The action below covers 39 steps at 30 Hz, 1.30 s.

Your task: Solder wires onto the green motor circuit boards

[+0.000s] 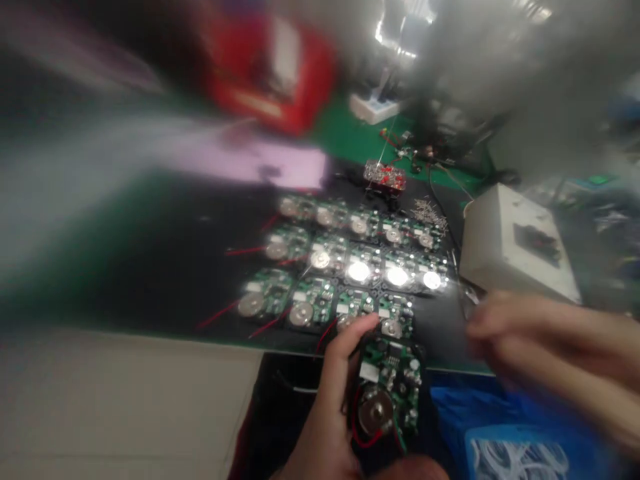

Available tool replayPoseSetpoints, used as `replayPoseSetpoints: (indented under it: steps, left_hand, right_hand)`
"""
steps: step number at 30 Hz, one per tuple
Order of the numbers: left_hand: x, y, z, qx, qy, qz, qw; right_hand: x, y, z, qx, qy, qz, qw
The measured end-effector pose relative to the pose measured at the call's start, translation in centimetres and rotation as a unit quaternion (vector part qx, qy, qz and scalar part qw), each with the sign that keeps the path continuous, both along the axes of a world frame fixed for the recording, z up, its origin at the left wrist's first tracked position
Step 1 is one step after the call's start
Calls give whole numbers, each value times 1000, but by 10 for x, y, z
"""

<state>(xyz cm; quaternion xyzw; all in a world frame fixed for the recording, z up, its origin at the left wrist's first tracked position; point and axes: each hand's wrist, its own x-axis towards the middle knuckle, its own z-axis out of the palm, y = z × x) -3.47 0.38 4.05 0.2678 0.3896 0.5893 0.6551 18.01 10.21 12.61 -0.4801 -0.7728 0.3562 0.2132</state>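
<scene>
My left hand (330, 413) grips a green circuit board (395, 380) in a dark housing, its thumb and fingers at the edges. The board carries a round metal disc, a white block and a loop of red wire. To the right, my right hand (505, 333) is blurred by motion, its fingers drawn together over the mat's right side. Something thin and metallic shows at its fingertips, too smeared to name. Just beyond my left hand, similar circuit boards (315, 297) lie in rows, several with red wires trailing from them.
A black mat (200, 280) covers the green bench. A white box (515, 240) stands at the right, near a pile of small metal pins (429, 213). Farther back are a red container (300, 87) and a pink sheet (295, 163). A blue bin (475, 413) holding white strands sits below the edge.
</scene>
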Motion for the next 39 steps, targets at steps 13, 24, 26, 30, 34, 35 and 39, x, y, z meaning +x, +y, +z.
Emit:
replayPoseSetpoints:
  steps: [13, 24, 26, 30, 34, 35, 39]
  left_hand:
    - [7, -26, -22, 187, 77, -63, 977]
    - [9, -39, -20, 80, 174, -94, 977]
    - [10, -41, -23, 90, 219, -92, 967]
    - [9, -42, -27, 141, 301, -98, 938]
    - [8, -44, -28, 154, 336, -92, 925]
    - [7, -45, -28, 154, 334, -91, 925]
    - [6, -46, -27, 156, 326, -94, 928]
  right_hand:
    - [-22, -87, -18, -18, 118, -100, 988]
    - [-18, -98, -26, 34, 2, -46, 998]
    - [-18, -96, -26, 22, -6, -32, 999]
    - [-20, -89, -25, -16, 4, -17, 1000]
    - [-24, -84, -26, -59, 77, -39, 995]
    - [-25, -83, -27, -64, 90, -46, 993]
    - [-29, -88, -34, -60, 137, -87, 985]
